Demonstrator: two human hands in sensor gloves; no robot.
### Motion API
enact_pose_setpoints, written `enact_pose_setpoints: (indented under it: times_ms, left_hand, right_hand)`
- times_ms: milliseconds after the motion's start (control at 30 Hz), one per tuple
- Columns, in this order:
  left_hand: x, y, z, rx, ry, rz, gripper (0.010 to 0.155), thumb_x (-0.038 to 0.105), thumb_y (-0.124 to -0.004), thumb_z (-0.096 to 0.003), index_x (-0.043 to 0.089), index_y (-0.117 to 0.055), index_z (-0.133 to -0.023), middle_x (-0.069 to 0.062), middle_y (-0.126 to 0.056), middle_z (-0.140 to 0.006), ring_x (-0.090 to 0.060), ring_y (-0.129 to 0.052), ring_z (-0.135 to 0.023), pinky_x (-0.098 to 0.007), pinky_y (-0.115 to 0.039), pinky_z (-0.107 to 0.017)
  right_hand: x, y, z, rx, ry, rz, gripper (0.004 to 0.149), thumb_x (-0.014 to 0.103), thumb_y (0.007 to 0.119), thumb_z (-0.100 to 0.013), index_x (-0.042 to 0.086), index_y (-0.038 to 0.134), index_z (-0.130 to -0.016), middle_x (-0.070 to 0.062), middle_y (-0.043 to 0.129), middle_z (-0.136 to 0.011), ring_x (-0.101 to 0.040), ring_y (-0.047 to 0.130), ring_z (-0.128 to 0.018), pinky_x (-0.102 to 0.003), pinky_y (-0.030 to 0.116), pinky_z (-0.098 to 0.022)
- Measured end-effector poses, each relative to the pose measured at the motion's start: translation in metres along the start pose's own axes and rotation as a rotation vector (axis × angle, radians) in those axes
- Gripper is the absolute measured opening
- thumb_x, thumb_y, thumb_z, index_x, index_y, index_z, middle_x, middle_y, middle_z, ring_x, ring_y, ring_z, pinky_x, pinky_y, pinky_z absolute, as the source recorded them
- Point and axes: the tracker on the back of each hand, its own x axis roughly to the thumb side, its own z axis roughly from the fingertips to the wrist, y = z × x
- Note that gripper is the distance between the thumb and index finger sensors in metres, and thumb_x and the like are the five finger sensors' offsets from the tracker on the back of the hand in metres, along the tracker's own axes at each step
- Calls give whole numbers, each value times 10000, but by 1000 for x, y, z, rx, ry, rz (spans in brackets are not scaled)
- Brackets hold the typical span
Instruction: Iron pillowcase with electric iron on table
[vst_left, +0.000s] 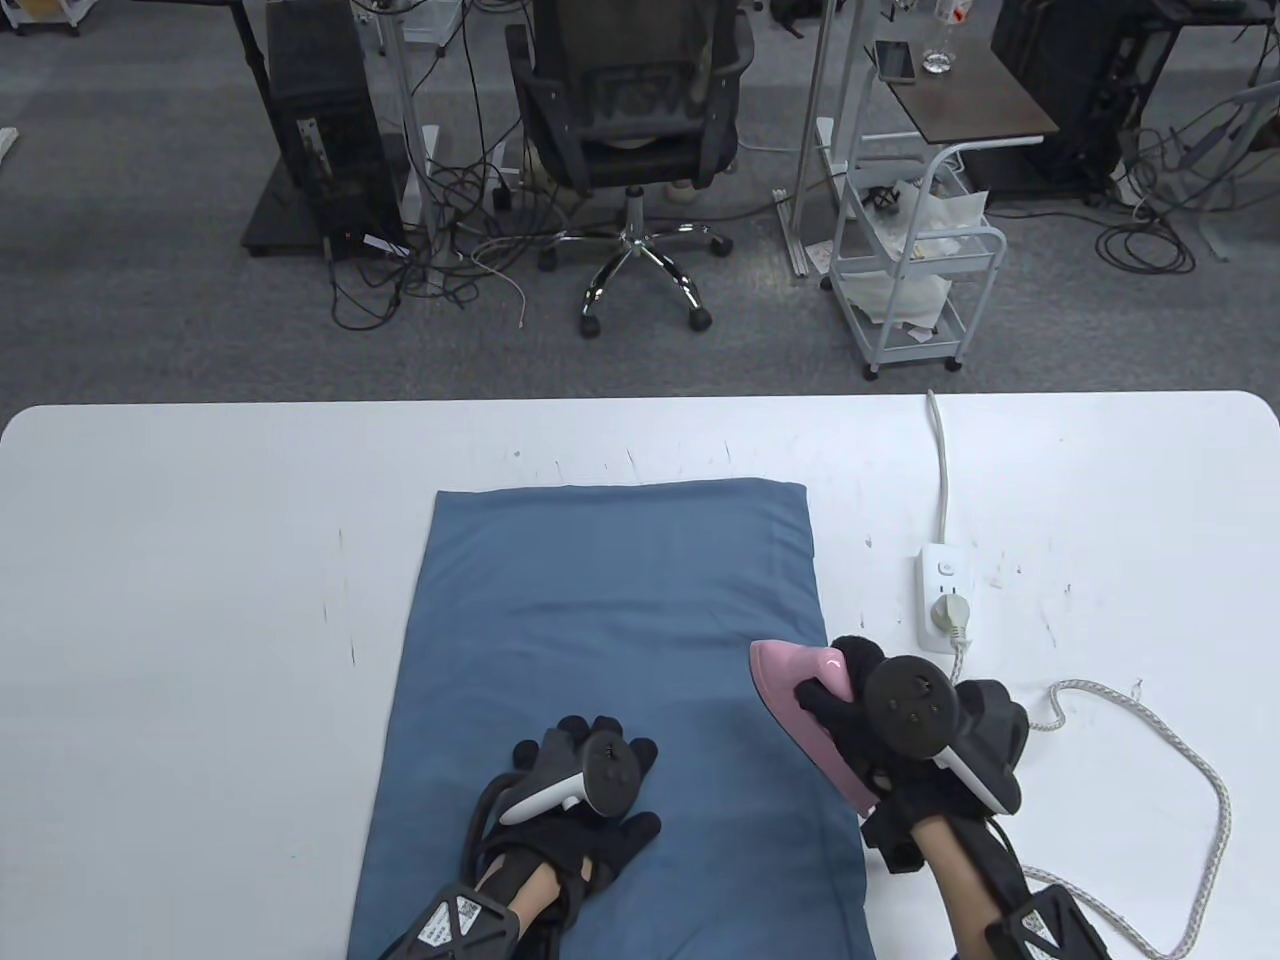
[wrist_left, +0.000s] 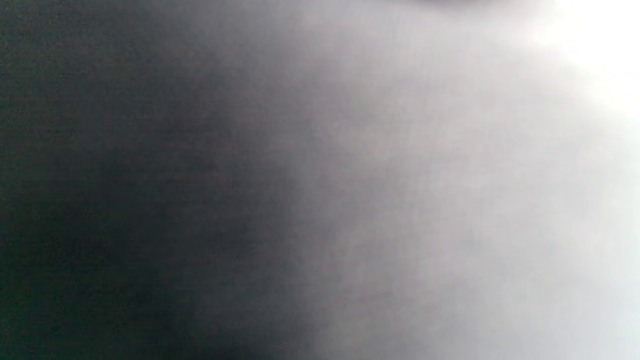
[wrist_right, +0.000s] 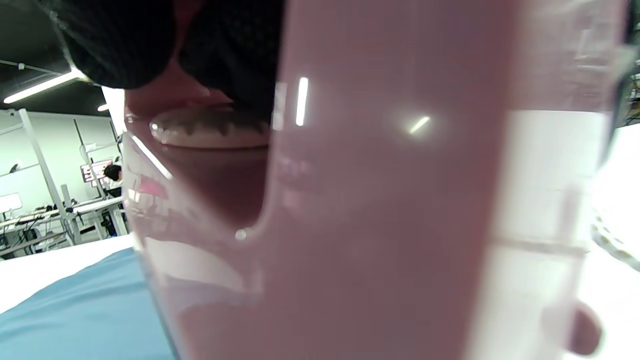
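Observation:
A blue pillowcase (vst_left: 610, 640) lies flat on the white table (vst_left: 200, 560). My left hand (vst_left: 590, 800) rests palm down on its near part, fingers spread. My right hand (vst_left: 850, 705) grips the handle of a pink electric iron (vst_left: 795, 685) that sits on the pillowcase's right edge, nose pointing to the far left. In the right wrist view the pink iron body (wrist_right: 380, 210) fills the frame, my gloved fingers (wrist_right: 150, 45) wrap its handle, and the blue cloth (wrist_right: 75, 310) shows at lower left. The left wrist view is a grey blur.
A white power strip (vst_left: 943, 598) lies right of the pillowcase with the iron's plug in it. The braided cord (vst_left: 1180, 760) loops over the table's right near part. Beyond the far edge stand an office chair (vst_left: 630, 130) and a white cart (vst_left: 920, 270).

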Motion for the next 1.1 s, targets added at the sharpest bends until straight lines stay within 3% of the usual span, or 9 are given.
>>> enact_pose_setpoints:
  times_ms: [167, 367, 533, 633, 833, 967, 1100]
  left_hand:
    - [1, -7, 7, -3, -4, 8, 749, 640, -382, -482, 430, 145, -971, 32, 327, -994, -329, 332, -903, -681, 122, -584]
    - [1, -7, 7, -6, -7, 9, 751, 642, -379, -482, 433, 154, -969, 32, 335, -992, -330, 340, -900, -681, 136, -580]
    - [1, -7, 6, -9, -9, 8, 751, 640, -376, -484, 428, 156, -969, 30, 339, -990, -331, 345, -898, -682, 139, -579]
    - [2, -6, 6, -12, -10, 1, 751, 641, -370, -482, 424, 162, -966, 27, 344, -986, -333, 348, -895, -685, 140, -577]
    - [3, -7, 6, -17, -11, -5, 752, 642, -362, -480, 421, 172, -962, 21, 352, -981, -339, 354, -890, -690, 143, -574]
    - [3, -7, 6, -18, -12, -7, 753, 642, -361, -480, 420, 173, -962, 19, 353, -981, -341, 354, -890, -692, 142, -573]
    - [3, -7, 6, -18, -12, -8, 754, 642, -360, -481, 419, 175, -963, 20, 353, -981, -340, 355, -890, -691, 143, -574]
  right_hand:
    - [22, 18, -3, 34, -99, 74, 619, 551, 753, -446, 144, 746, -913, 68, 954, -488, -87, 971, -285, -373, 914, -381]
    - [52, 61, -18, 133, -182, 179, 643, 572, 731, -435, 160, 738, -928, 72, 955, -481, -81, 971, -276, -367, 918, -375]
    - [60, 89, -30, 221, -213, 250, 642, 568, 737, -434, 166, 733, -935, 70, 956, -478, -84, 971, -278, -370, 916, -378]
    - [63, 93, -37, 224, -221, 310, 644, 570, 732, -437, 169, 725, -941, 74, 952, -477, -81, 970, -276, -368, 916, -378]
    - [49, 97, -70, 153, -145, 367, 653, 567, 724, -433, 156, 720, -940, 75, 946, -453, -79, 960, -255, -369, 917, -360]
    - [32, 99, -109, 133, -7, 417, 660, 569, 714, -431, 159, 707, -948, 73, 945, -451, -79, 959, -253, -372, 917, -358]
    - [17, 99, -130, 123, 96, 419, 660, 567, 717, -430, 159, 704, -950, 67, 944, -449, -82, 957, -250, -375, 916, -357]
